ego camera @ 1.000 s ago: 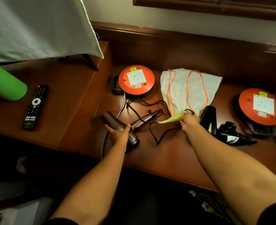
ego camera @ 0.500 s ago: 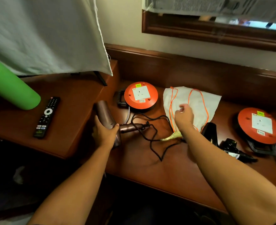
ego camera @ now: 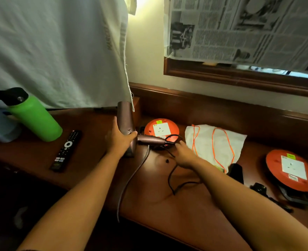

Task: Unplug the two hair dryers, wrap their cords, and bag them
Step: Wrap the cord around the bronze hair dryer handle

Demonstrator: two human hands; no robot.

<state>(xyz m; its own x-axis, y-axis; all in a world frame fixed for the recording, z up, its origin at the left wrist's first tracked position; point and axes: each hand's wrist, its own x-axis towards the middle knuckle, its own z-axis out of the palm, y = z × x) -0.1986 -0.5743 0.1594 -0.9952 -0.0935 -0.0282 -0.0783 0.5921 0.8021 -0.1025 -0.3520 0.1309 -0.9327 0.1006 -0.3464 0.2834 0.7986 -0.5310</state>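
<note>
The left grip point(ego camera: 119, 140) curls round the barrel of the brown dryer point(ego camera: 125, 122), a smooth metallic tube held upright, its slim handle jutting toward the right grip point(ego camera: 183, 153). That grip pinches the thin black cord point(ego camera: 171, 175) at the handle's end; the rest of the cord trails in loose loops on the glossy wooden desk point(ego camera: 167, 211) below it. Just beyond the right grip sits a round orange reel point(ego camera: 161, 128); beside it lies a flat white cloth bag point(ego camera: 214, 142) with orange drawstrings. Nearer the wrist lies the black dryer point(ego camera: 237, 172), partly hidden. Left of the left grip: a remote point(ego camera: 66, 151) and a green bottle point(ego camera: 34, 118).
</note>
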